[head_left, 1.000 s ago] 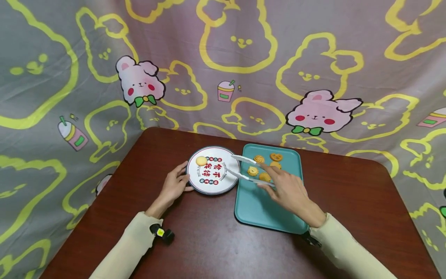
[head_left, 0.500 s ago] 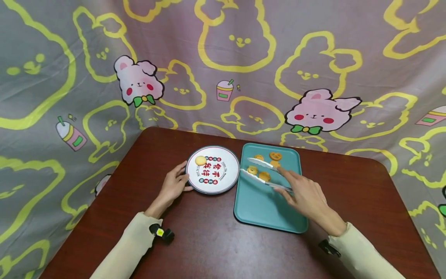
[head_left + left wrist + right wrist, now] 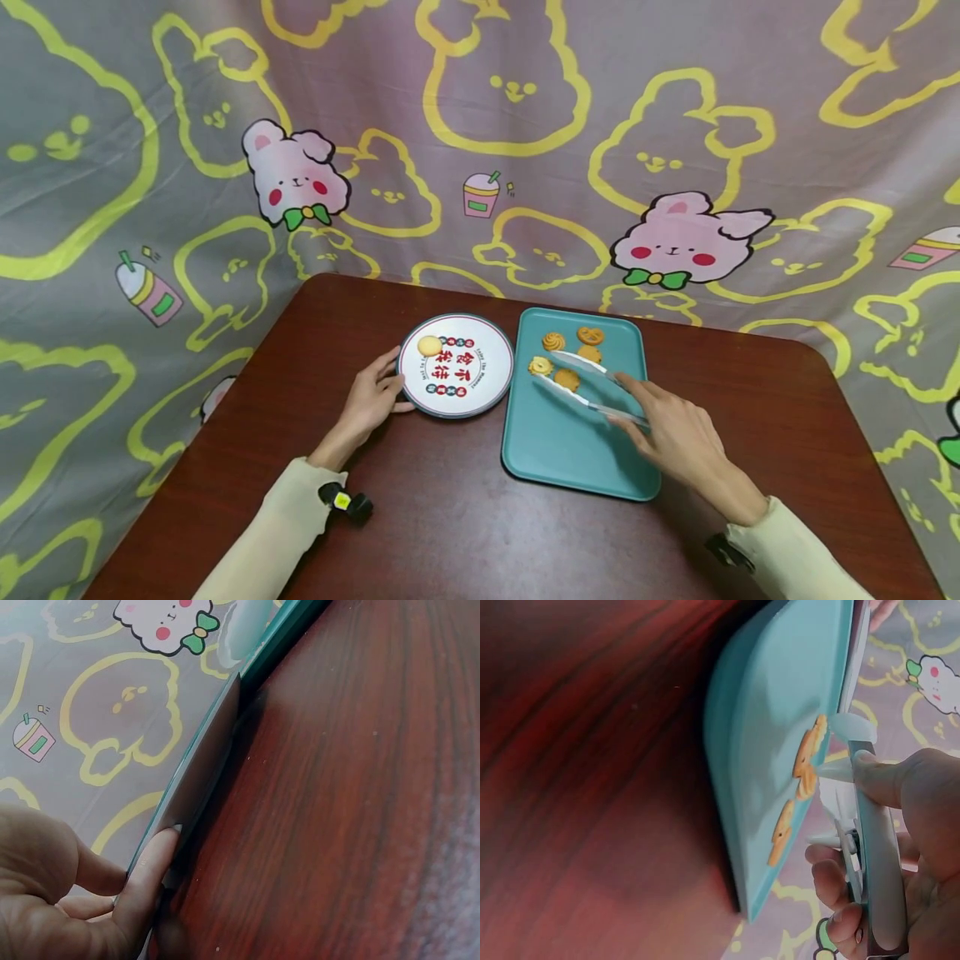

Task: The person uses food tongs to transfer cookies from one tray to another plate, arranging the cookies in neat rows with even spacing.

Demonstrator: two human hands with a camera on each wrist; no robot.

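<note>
At the plate's left rim, my left hand point(image 3: 371, 398) grips the white plate point(image 3: 483, 387) with red characters; the left wrist view shows thumb and fingers pinching its edge point(image 3: 196, 772). One pale round cookie point(image 3: 430, 346) lies on the plate's upper left. My right hand point(image 3: 678, 429) holds metal tongs with white tips point(image 3: 577, 363), arms spread apart, over the teal tray point(image 3: 555, 454). Below and around the tips sit several cookies: a swirl cookie point(image 3: 553, 342), a pretzel-shaped one point(image 3: 590, 335), a flower-shaped one point(image 3: 540, 367) and a round one point(image 3: 567, 382). Nothing is between the tong tips in the right wrist view.
Plate and tray stand side by side on a dark red-brown wooden table point(image 3: 442, 517), the tray to the right. Behind the table hangs a curtain point(image 3: 540, 183) printed with rabbits and drink cups.
My right hand has drawn the tongs rightward, from over the plate's right side to above the cookies on the tray. The left hand stays at the plate's rim.
</note>
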